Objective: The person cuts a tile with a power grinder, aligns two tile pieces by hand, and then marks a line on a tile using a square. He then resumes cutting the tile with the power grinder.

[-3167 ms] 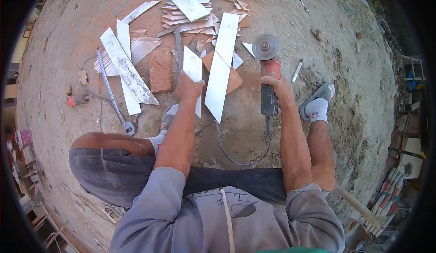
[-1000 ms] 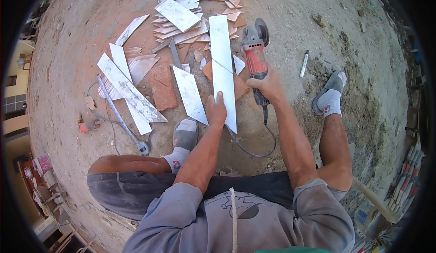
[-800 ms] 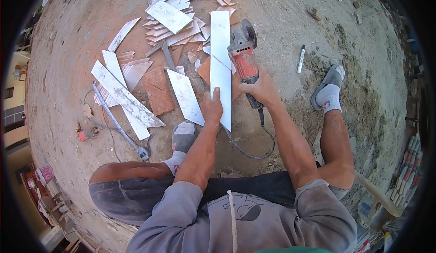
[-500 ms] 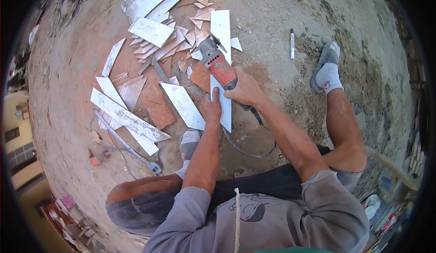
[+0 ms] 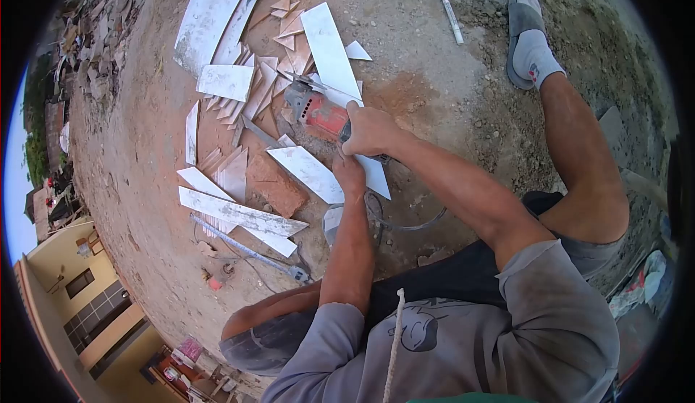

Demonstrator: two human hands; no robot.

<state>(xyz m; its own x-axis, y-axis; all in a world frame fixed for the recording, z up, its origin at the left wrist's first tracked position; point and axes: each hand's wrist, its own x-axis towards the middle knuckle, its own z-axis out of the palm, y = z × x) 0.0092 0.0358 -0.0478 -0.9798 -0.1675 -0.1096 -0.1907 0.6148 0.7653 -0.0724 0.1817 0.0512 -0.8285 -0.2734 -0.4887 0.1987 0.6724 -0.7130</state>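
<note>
My right hand [image 5: 371, 131] is wrapped round the body of a red and grey angle grinder [image 5: 323, 118]. The grinder's disc [image 5: 307, 81] is over the edge of a long white tile strip [image 5: 330, 48]. Close below the grinder, my left hand [image 5: 350, 171] grips the side of that strip, its fingertips partly hidden by the tool and my right hand. Part of a brick [image 5: 318, 142] shows beneath the grinder. Another white tile piece [image 5: 304, 171] with slanted ends lies just left of my left hand.
Stacked tile offcuts [image 5: 250, 95] and larger white tiles [image 5: 206, 23] lie farther out. A reddish brick [image 5: 276, 184], more tile strips [image 5: 239, 211] and a long ruler-like strip [image 5: 246, 247] lie to the left. A marker [image 5: 452, 18] lies near my right foot [image 5: 532, 48]; a cable [image 5: 413, 227] curves below the grinder.
The camera view has turned, shifting the scene. The grinder has tilted more sideways, with its disc now lying along the strip's edge. My hands are closer together.
</note>
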